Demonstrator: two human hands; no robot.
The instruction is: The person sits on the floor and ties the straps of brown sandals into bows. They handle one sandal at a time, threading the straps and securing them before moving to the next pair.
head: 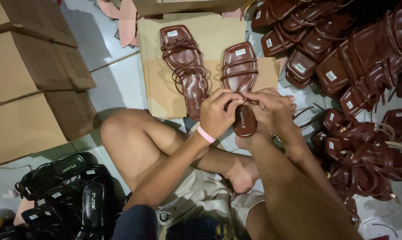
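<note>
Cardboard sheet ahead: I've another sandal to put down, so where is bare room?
The cardboard sheet is bare left of the tied sandal, and between it and the sandal both hands hold. Pale floor beside the boxes is free. The brown pile crowds the right; black sandals fill the near left.

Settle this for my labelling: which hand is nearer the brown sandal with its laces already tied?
Left. The left hand is just right of the tied sandal; the right hand is farther right, beyond the other sandal.
</note>
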